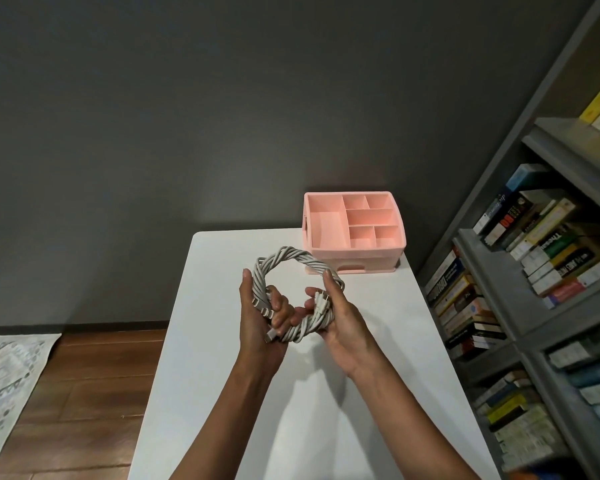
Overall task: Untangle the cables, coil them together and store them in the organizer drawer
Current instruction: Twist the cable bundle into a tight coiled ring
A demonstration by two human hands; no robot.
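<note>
- Already twisted into one ring: grey cables (293, 254), raised above the white table (326, 410), just in front of the pink organizer (354, 261).
- Nearer than the organizer, left hand (260, 317): fingers curled round the ring's left side, plugs poking out.
- Right hand (340, 317), below the organizer's front: thumb up, gripping the ring's right side.

Bare table (222, 341) left and lower centre gives passage; pink organizer (354, 233) blocks upper right corner, bookshelf (520, 306) walls the right.
</note>
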